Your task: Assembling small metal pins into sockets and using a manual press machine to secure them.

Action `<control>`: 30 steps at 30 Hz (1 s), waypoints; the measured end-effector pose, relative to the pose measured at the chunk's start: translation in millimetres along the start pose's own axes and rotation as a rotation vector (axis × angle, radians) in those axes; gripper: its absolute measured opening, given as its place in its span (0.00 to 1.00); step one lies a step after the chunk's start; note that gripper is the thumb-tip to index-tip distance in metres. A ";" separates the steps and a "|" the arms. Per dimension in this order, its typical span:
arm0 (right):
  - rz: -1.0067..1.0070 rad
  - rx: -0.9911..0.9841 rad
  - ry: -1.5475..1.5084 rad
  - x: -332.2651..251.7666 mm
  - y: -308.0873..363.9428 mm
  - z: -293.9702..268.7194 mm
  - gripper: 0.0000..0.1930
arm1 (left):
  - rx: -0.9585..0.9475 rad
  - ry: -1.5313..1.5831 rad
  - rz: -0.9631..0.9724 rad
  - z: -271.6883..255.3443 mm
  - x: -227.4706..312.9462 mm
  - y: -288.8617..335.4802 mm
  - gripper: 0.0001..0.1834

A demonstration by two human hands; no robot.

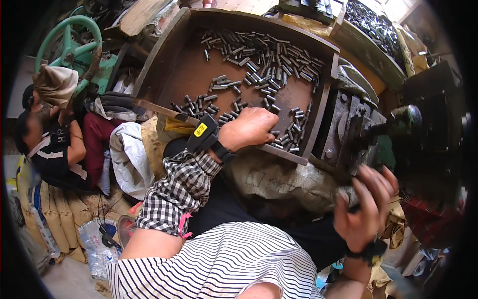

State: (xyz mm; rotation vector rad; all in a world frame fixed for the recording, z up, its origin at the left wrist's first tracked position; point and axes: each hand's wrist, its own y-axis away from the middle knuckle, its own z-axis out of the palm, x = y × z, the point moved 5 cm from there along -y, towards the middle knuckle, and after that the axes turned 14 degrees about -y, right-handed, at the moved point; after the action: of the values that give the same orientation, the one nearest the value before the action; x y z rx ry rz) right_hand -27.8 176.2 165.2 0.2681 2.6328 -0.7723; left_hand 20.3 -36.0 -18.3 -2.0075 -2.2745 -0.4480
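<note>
My left hand (250, 128) reaches over the near edge of a wooden tray (191, 74). Its fingers are curled closed, and whatever lies in them is hidden. Around it in the tray are many short grey metal tubes (271, 85), some in loose heaps, others scattered; a few lie right beside the fingertips. My right hand (366, 209) is raised in front of a dark metal machine (343, 122), right of the tray. Its fingers are apart and slightly bent, a little blurred, with nothing visible between them.
A second wooden box (366, 37) full of small dark metal pieces stands at the far right. At the left, another person (50, 144) sits near a green handwheel (67, 47). Sacks (132, 154) and flattened cardboard (55, 214) lie about. A crumpled sheet (284, 182) hangs below the tray.
</note>
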 end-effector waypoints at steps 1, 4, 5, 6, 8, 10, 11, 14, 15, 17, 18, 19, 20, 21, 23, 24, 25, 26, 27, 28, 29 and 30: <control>-0.013 -0.016 -0.048 12.8 -13.2 27.2 0.10 | -0.045 0.011 0.008 4.6 -4.0 -0.1 0.15; 0.063 -0.032 -0.088 65.5 -33.4 88.0 0.11 | -0.046 0.028 0.044 7.8 2.4 -13.0 0.12; 0.076 -0.068 -0.084 79.0 -44.1 104.6 0.10 | -0.054 -0.003 0.032 6.8 3.6 -13.0 0.11; 0.120 -0.078 -0.100 91.2 -54.7 124.5 0.09 | 0.002 -0.024 0.037 6.2 3.0 -8.2 0.09; 0.156 -0.097 -0.078 113.7 -72.4 157.9 0.07 | 0.029 -0.077 0.007 7.8 4.8 -10.1 0.08; 0.184 -0.095 -0.016 138.6 -88.9 184.6 0.08 | 0.061 -0.077 0.013 9.1 7.4 -15.1 0.08; 0.221 -0.123 0.025 147.0 -95.4 201.8 0.08 | 0.097 -0.093 0.041 10.9 7.2 -13.3 0.08; 0.306 -0.223 0.090 160.5 -105.4 233.8 0.07 | 0.219 -0.103 0.018 10.4 5.7 -6.1 0.04; 0.305 -0.226 0.091 162.8 -102.7 234.8 0.07 | 0.304 -0.100 -0.026 6.8 4.2 -4.1 0.03; 0.283 -0.228 0.098 157.7 -97.7 235.3 0.06 | 0.236 -0.092 -0.004 4.4 3.2 -4.4 0.03; 0.278 -0.222 0.101 155.0 -95.3 235.0 0.05 | 0.200 -0.091 0.016 6.0 3.1 -5.5 0.03; 0.279 -0.223 0.103 153.8 -93.4 233.6 0.05 | 0.167 -0.090 0.037 8.3 4.1 -7.2 0.03; 0.251 -0.249 0.096 151.6 -91.4 233.1 0.04 | 0.168 -0.088 0.041 9.6 4.3 -8.4 0.03; 0.225 -0.275 0.088 149.7 -88.1 232.5 0.03 | 0.172 -0.080 0.052 11.1 4.9 -9.6 0.03; 0.195 -0.289 0.047 140.5 -76.9 227.6 0.03 | 0.173 -0.071 0.064 14.2 3.8 -9.3 0.03; 0.143 -0.354 0.009 132.5 -68.3 223.6 0.03 | 0.208 -0.052 0.073 14.2 2.7 -7.7 0.04; 0.093 -0.420 -0.025 124.9 -60.0 216.8 0.04 | 0.244 -0.030 0.087 14.0 3.5 -9.7 0.04; 0.096 -0.372 -0.049 120.3 -54.1 205.8 0.07 | 0.144 -0.027 0.062 16.1 2.3 -13.5 0.03; 0.102 -0.372 -0.050 114.6 -48.7 194.4 0.07 | 0.139 -0.026 0.066 15.4 4.1 -12.9 0.03; 0.203 -0.283 -0.186 112.9 -44.6 178.3 0.08 | 0.179 0.033 0.031 12.7 2.9 -12.2 0.06; 0.299 -0.191 -0.326 113.0 -38.1 166.8 0.10 | 0.216 0.090 -0.009 10.1 0.6 -10.4 0.10; 0.303 -0.161 -0.393 115.1 -27.7 161.0 0.12 | 0.299 0.119 -0.014 9.9 -2.4 -10.8 0.10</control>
State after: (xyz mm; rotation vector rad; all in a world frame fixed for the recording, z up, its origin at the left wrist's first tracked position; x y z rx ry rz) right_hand -90.9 72.8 6.2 0.4122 2.2005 -0.4543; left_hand 11.4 -36.8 -30.1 -1.7723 -2.1391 -0.2055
